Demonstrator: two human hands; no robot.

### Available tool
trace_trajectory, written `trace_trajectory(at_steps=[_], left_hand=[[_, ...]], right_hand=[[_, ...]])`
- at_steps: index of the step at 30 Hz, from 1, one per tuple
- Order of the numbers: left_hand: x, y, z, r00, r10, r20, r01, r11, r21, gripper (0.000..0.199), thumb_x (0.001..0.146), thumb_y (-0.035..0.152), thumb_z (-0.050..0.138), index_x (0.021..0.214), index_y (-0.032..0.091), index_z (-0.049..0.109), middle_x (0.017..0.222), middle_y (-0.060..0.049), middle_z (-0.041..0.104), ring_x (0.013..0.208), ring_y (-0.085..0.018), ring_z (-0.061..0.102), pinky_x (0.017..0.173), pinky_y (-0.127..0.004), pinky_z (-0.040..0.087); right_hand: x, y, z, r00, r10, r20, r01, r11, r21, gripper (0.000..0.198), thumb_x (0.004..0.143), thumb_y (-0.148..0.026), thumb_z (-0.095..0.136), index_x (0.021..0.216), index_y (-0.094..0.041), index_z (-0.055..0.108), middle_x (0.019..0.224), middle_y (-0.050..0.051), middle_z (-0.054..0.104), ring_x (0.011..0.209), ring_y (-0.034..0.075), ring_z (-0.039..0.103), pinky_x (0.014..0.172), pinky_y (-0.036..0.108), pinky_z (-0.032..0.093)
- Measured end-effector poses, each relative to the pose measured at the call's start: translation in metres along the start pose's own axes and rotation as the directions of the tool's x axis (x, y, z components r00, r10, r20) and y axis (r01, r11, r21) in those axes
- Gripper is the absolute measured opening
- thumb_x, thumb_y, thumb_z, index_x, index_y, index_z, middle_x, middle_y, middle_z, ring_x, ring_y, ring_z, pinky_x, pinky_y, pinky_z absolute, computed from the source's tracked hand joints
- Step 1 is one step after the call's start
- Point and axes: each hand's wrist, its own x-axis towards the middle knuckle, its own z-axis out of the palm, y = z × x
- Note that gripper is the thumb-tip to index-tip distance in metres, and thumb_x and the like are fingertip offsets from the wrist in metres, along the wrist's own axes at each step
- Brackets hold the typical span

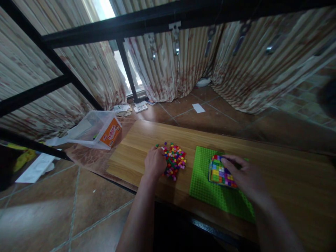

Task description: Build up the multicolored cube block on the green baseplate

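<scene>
On the wooden board, a loose pile of tiny multicoloured toy bricks [174, 159] lies spread out. My left hand [155, 161] is at the pile's left edge with its fingers curled in; whatever may be between the fingertips is hidden. To the right, a bright green studded baseplate [202, 190] carries a rectangular block of multicoloured toy bricks [219, 172]. My right hand [245, 176] closes around the block's right side, thumb over its top and fingers bent at the far edge. That hand covers the block's right part.
A clear plastic bin [91, 129] with an orange label lies left of the wooden board [131, 152]. A black metal frame bar [147, 24] crosses above, with metal hooks hanging from it. Striped curtains [162, 70] hang behind; papers [198, 108] lie on the tiled floor.
</scene>
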Motion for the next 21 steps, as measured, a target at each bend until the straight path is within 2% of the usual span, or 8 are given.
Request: trace_trajectory(at_steps=[5, 7, 9, 12, 14, 15, 18, 21], left_hand=[[0.003, 0.0, 0.002, 1.0, 0.013, -0.027, -0.014, 1.0, -0.021, 0.021, 0.085, 0.015, 0.049, 0.093, 0.015, 0.068, 0.101, -0.015, 0.067, 0.1, -0.026, 0.062, 0.091, -0.035, 0.047], [0.005, -0.001, 0.001, 0.999, 0.011, -0.036, -0.015, 0.994, -0.11, 0.019, 0.085, 0.015, 0.05, 0.092, 0.014, 0.067, 0.099, -0.013, 0.067, 0.098, -0.024, 0.062, 0.09, -0.034, 0.047], [0.006, 0.0, -0.001, 1.0, 0.027, -0.008, -0.028, 0.961, -0.274, 0.016, 0.084, 0.017, 0.051, 0.088, 0.014, 0.066, 0.091, -0.01, 0.068, 0.089, -0.021, 0.063, 0.085, -0.032, 0.048], [0.002, 0.006, -0.006, 0.985, 0.154, 0.072, -0.08, 0.796, -0.6, 0.016, 0.084, 0.024, 0.052, 0.083, 0.015, 0.065, 0.077, -0.003, 0.065, 0.074, -0.016, 0.06, 0.073, -0.028, 0.048], [-0.003, 0.014, -0.01, 0.951, 0.274, 0.142, -0.065, 0.627, -0.776, 0.019, 0.085, 0.032, 0.054, 0.084, 0.015, 0.064, 0.076, -0.002, 0.064, 0.072, -0.015, 0.059, 0.068, -0.025, 0.048], [-0.007, 0.019, -0.012, 0.927, 0.325, 0.185, -0.03, 0.558, -0.829, 0.021, 0.084, 0.034, 0.055, 0.085, 0.015, 0.063, 0.077, -0.002, 0.064, 0.072, -0.014, 0.059, 0.065, -0.024, 0.047], [-0.017, 0.036, -0.014, 0.863, 0.411, 0.295, 0.07, 0.48, -0.874, 0.026, 0.082, 0.04, 0.06, 0.092, 0.016, 0.065, 0.073, 0.0, 0.06, 0.064, -0.011, 0.053, 0.056, -0.02, 0.042], [-0.024, 0.049, -0.013, 0.789, 0.517, 0.331, 0.08, 0.447, -0.891, 0.028, 0.081, 0.042, 0.063, 0.088, 0.016, 0.067, 0.069, 0.001, 0.056, 0.061, -0.01, 0.045, 0.055, -0.02, 0.038]], right_hand=[[0.0, 0.001, 0.001, 1.0, -0.001, -0.01, 0.001, 1.0, 0.017, 0.045, 0.073, -0.057, 0.063, 0.096, -0.02, 0.076, 0.083, 0.007, 0.076, 0.068, 0.023, 0.068, 0.062, 0.034, 0.051], [0.001, 0.003, 0.002, 1.0, -0.006, -0.007, 0.006, 1.0, 0.03, 0.046, 0.074, -0.058, 0.063, 0.096, -0.02, 0.076, 0.083, 0.007, 0.075, 0.069, 0.024, 0.068, 0.064, 0.035, 0.052], [0.001, 0.004, 0.002, 0.999, -0.028, -0.02, 0.029, 0.998, 0.047, 0.044, 0.076, -0.057, 0.062, 0.096, -0.02, 0.075, 0.088, 0.008, 0.075, 0.075, 0.025, 0.069, 0.069, 0.037, 0.053], [-0.004, -0.001, 0.001, 0.973, -0.166, -0.162, 0.172, 0.985, 0.025, 0.035, 0.082, -0.051, 0.061, 0.095, -0.022, 0.074, 0.102, 0.008, 0.073, 0.096, 0.026, 0.067, 0.088, 0.042, 0.05], [-0.011, -0.009, 0.0, 0.92, -0.299, -0.254, 0.313, 0.95, 0.016, 0.026, 0.085, -0.045, 0.061, 0.095, -0.024, 0.073, 0.11, 0.007, 0.07, 0.108, 0.025, 0.062, 0.098, 0.043, 0.045], [-0.015, -0.014, 0.001, 0.899, -0.357, -0.253, 0.379, 0.925, 0.039, 0.023, 0.087, -0.043, 0.06, 0.096, -0.026, 0.073, 0.112, 0.007, 0.069, 0.11, 0.024, 0.061, 0.099, 0.043, 0.044], [-0.027, -0.029, 0.005, 0.85, -0.524, -0.053, 0.526, 0.838, 0.147, 0.019, 0.09, -0.035, 0.06, 0.103, -0.029, 0.072, 0.107, 0.005, 0.068, 0.1, 0.02, 0.064, 0.09, 0.038, 0.05], [-0.035, -0.039, 0.01, 0.789, -0.6, 0.132, 0.562, 0.792, 0.241, 0.023, 0.091, -0.029, 0.06, 0.112, -0.032, 0.07, 0.098, 0.002, 0.07, 0.09, 0.017, 0.065, 0.082, 0.034, 0.052]])
